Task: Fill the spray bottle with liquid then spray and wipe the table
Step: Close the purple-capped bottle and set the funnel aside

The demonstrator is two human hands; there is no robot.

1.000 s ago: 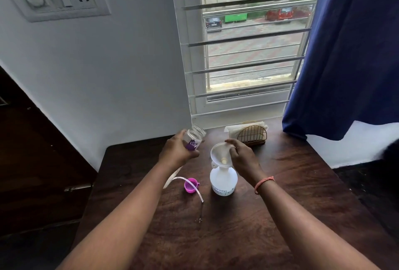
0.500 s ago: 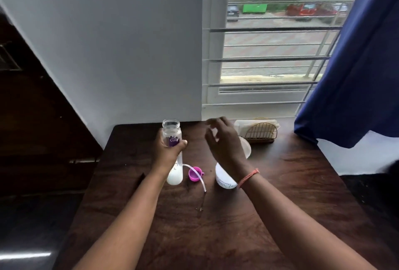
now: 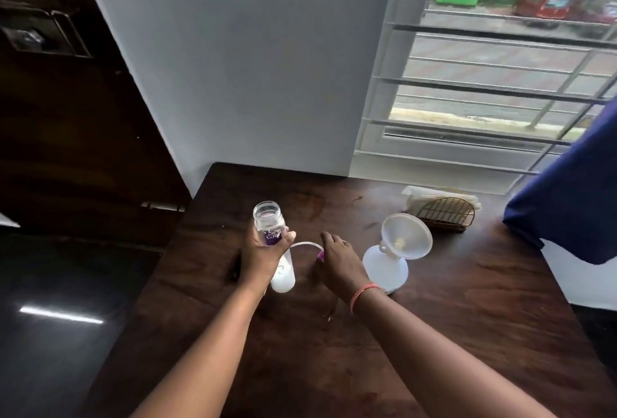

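nearby, left hand point(image 3: 262, 255) fingers grip the bottle point(image 3: 274, 247); right hand point(image 3: 339, 259) fingers curl over pink cap point(image 3: 321, 255).

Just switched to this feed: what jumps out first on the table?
The white funnel sits tilted in the spray bottle at centre right. The left hand grips an open clear bottle upright at centre, while the right hand reaches down over a pink cap between the two bottles.
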